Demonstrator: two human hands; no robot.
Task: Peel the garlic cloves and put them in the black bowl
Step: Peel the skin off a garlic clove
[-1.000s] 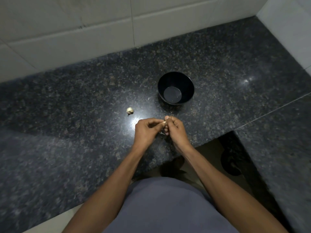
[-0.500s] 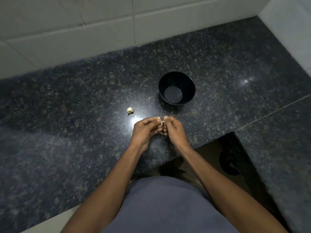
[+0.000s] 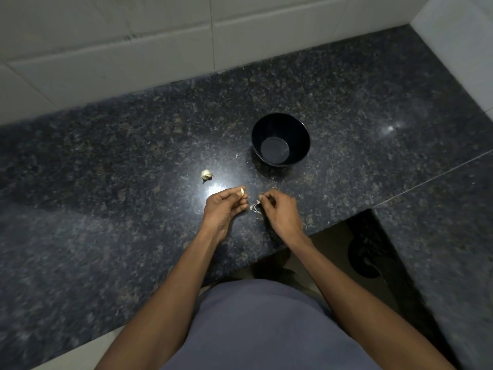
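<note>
My left hand (image 3: 225, 206) pinches a pale garlic clove (image 3: 242, 192) between thumb and fingertips, just above the dark granite counter (image 3: 106, 182). A short gap to the right, my right hand (image 3: 280, 212) pinches a thin scrap of garlic skin (image 3: 255, 206). The black bowl (image 3: 280, 138) stands upright beyond both hands, and I see nothing inside it. Another garlic piece (image 3: 206, 174), still in its skin, lies on the counter to the left of the bowl.
White tiled walls (image 3: 133, 49) close the counter at the back and on the right. The counter's front edge steps inward below my right hand, with a dark floor drain (image 3: 365, 257) visible beneath. Small skin flakes lie near the bowl.
My hands were joined on the clove; now they have pulled apart, the left keeping the clove and the right drawing away a piece of skin.
</note>
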